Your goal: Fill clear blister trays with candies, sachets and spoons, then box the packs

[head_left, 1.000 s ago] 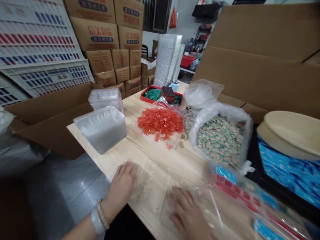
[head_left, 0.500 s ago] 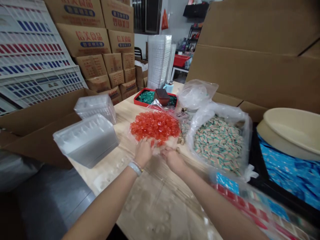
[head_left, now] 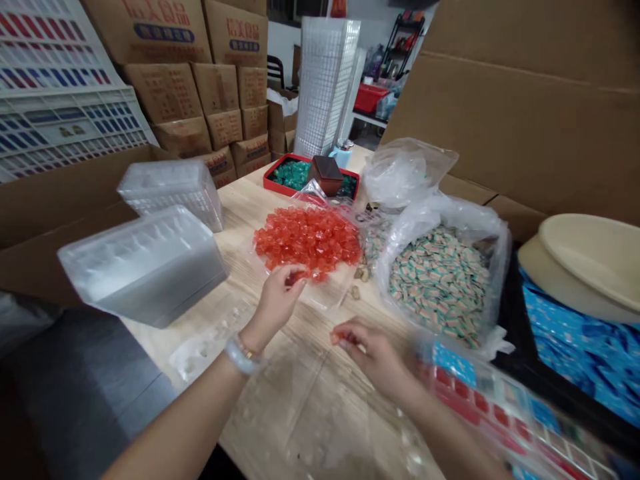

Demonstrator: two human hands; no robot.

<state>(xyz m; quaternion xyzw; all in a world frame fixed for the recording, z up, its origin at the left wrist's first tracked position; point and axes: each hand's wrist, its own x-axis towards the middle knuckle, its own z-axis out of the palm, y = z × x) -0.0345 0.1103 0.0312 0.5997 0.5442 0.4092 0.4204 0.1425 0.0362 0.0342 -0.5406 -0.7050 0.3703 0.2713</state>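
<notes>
A heap of red wrapped candies [head_left: 310, 240] lies on clear plastic in the middle of the wooden table [head_left: 250, 200]. My left hand [head_left: 277, 299] reaches to the heap's near edge, its fingers pinched on a red candy. My right hand [head_left: 373, 353] is nearer to me, closed on red candies, above clear plastic trays [head_left: 310, 407] that lie flat on the table's near part.
A bag of green-and-white candies [head_left: 440, 280] stands right of the heap. Stacks of clear trays [head_left: 145, 267] sit at the left. A red tray of green candies [head_left: 300, 175] is at the back. Cardboard boxes [head_left: 500, 113] surround the table; cream bowls [head_left: 585, 260] at right.
Both hands went from the clear trays near me out to the red candies. The right hand has since drawn back toward me with candies, while the left stays at the heap.
</notes>
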